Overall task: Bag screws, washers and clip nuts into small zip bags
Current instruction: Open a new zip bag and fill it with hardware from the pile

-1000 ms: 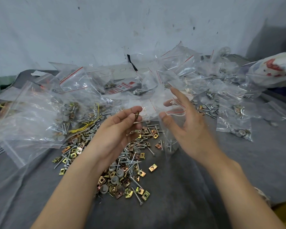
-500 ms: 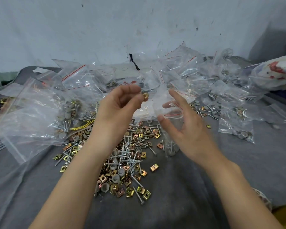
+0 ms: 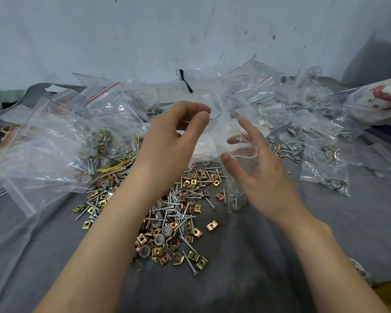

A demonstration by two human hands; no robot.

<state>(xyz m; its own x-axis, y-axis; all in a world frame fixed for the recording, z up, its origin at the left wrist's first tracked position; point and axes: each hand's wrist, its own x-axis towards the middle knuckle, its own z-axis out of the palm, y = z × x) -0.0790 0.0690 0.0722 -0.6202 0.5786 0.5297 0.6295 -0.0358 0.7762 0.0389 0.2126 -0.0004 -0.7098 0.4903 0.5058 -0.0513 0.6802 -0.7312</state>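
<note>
The right hand point(image 3: 260, 177) grasps a small bag point(image 3: 233, 192) by its mouth. The thumb lies across the front just under the red zip line, and the fingers spread nearly straight behind the plastic, two of them showing blurred through it. The bag hangs from this grip above the middle of the bench point(image 3: 280, 256). In its bottom are a few screws point(image 3: 235, 197) and a grey washer point(image 3: 236, 207). Whether its bottom touches the cloth cannot be told.

The left hand point(image 3: 172, 141) is raised just left of the bag's mouth. Its fingers are curled and the thumb tip is brought close to the forefinger. Whether anything sits between those tips cannot be made out, as clear plastic and glare blur that spot.

Below both hands, at the middle of the bench, lies a loose pile point(image 3: 174, 222) of screws, brass-coloured clip nuts and grey washers. The left forearm covers part of it.

A big bag point(image 3: 43, 145) with more parts inside slumps toward the left edge, beside some yellow loops point(image 3: 115, 166). Filled bags point(image 3: 321, 141) heap along the far edge and on toward the right. Their contents are mostly too small or too shiny to tell apart. A white printed sack point(image 3: 379, 102) is cut off at the right edge.
</note>
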